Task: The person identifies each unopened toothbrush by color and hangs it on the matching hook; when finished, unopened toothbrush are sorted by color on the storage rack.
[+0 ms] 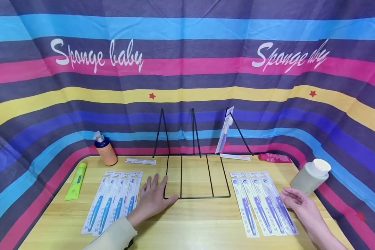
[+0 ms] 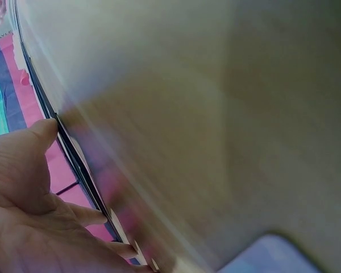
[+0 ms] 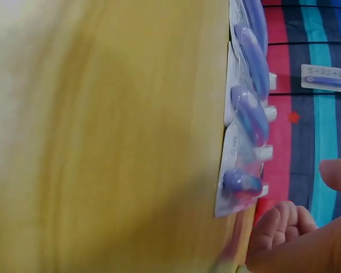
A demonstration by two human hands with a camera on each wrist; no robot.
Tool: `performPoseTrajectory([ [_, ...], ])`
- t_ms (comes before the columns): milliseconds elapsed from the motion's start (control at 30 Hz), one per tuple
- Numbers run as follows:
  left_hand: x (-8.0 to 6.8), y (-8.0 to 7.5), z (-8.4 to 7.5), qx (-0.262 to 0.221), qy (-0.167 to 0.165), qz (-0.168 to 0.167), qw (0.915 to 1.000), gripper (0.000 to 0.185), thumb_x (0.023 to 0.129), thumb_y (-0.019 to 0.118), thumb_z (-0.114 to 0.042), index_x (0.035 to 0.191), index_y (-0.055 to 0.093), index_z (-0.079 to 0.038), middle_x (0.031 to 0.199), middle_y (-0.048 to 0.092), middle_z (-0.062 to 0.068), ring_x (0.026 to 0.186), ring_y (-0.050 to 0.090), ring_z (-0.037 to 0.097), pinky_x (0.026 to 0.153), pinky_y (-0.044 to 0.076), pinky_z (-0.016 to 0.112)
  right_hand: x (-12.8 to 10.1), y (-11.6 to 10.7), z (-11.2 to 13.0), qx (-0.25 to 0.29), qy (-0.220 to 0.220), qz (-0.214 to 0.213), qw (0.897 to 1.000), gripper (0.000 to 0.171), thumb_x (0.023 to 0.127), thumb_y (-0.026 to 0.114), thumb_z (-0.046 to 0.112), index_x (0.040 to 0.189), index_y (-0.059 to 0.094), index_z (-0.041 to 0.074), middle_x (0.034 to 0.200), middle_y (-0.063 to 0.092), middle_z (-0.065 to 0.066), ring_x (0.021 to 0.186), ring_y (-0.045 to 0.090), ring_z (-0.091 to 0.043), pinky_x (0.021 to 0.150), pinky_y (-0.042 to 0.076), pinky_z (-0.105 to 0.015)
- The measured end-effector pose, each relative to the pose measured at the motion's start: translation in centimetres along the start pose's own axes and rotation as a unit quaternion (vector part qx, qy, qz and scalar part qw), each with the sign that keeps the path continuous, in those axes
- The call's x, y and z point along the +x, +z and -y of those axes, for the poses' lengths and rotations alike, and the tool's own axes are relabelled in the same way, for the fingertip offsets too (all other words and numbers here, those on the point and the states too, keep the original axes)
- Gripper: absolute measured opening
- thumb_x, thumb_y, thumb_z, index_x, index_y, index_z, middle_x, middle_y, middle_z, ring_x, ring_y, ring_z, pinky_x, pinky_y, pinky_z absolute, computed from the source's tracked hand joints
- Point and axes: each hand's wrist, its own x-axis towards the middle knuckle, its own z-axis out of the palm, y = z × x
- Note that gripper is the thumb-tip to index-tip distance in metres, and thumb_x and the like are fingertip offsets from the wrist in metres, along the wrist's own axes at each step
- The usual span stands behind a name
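Right hand (image 1: pixel 300 205) is cropped at the wrist; both wrist views blur.

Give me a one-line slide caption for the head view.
Left hand rests flat beside a black wire rack; right hand lies open by purple packaged toothbrushes on a wooden table.

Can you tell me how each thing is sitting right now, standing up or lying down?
left hand: open, flat on table by rack
right hand: open, holds nothing
wire rack: upright, one toothbrush pack leaning in it
pump bottle: standing
white bottle: tilted
green tube: lying flat
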Motion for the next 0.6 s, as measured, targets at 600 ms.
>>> performPoseTrajectory([
  [600, 0.0, 0.2, 0.4, -0.009, 0.027, -0.014, 0.9995, 0.096, 0.099, 0.072, -0.064, 0.166, 0.043, -0.001, 0.17, 0.025, 0.038, 0.155, 0.016, 0.065, 0.12, 0.016, 0.08, 1.0, -1.6, -0.1, -0.253, 0.008, 0.06, 0.966, 0.05, 0.106, 0.075, 0.026, 0.131, 0.066, -0.016, 0.107, 0.073, -0.007, 0.09, 0.059, -0.013, 0.073, 0.05, -0.027],
])
